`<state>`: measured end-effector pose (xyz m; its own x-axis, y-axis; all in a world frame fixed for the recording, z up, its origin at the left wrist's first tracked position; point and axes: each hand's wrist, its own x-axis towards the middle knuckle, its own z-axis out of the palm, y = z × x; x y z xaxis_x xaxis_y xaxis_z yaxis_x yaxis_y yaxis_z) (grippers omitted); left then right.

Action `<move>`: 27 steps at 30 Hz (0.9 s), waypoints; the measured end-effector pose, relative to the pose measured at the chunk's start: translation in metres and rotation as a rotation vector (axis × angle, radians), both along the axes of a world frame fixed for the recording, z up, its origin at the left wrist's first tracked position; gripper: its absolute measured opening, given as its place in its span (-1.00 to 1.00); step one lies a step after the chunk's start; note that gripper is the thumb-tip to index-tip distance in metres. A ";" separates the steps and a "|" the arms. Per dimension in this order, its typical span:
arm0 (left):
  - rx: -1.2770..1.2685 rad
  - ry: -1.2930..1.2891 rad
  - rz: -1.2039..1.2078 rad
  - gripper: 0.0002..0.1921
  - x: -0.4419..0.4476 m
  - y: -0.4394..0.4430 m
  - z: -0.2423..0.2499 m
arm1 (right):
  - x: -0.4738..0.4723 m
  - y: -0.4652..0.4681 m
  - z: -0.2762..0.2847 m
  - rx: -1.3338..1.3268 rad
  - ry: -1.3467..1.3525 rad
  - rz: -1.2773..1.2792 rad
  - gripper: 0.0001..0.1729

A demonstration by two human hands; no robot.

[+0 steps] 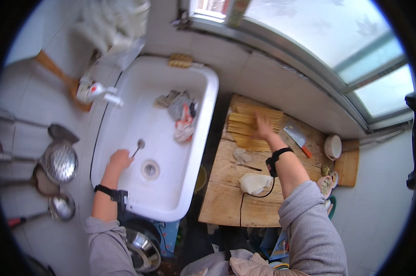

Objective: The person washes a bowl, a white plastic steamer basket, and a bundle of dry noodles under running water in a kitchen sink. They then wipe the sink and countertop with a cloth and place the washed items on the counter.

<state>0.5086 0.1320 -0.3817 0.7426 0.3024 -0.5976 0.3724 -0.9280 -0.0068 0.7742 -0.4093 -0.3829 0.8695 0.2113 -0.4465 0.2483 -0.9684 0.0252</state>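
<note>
My left hand [120, 159] is closed around the handle of a small spoon [141, 144], whose bowl end points away over the basin of a white ceramic sink [132, 117]. On the wooden table to the right, my right hand [264, 128] spreads its fingers over a yellow slatted bamboo mat [241, 123]; whether they press on it I cannot tell. Right of that hand lies a cleaver [296, 136] with an orange handle. Nearer me on the table are a crumpled pale scrap [241, 155] and a folded white cloth or bag [254, 183].
Crumpled rags or bags [182, 112] lie in the sink, near its drain [150, 169]. A white tap [104, 94] and hanging ladles [59, 160] are at left. Bowls [332, 147] line the right edge of the wooden table [221, 203]. A metal pot [144, 250] stands below the sink.
</note>
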 end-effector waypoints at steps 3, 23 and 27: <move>-0.346 -0.329 0.167 -0.61 -0.023 -0.028 0.052 | -0.010 -0.005 -0.005 -0.050 -0.066 0.154 0.11; -0.857 -0.563 1.174 -0.68 -0.422 -0.419 0.112 | -0.148 0.157 0.074 1.005 -0.242 0.915 -0.52; -0.729 -0.428 1.218 -0.65 -0.483 -0.456 0.097 | -0.109 0.261 0.042 0.087 -0.121 1.250 -0.62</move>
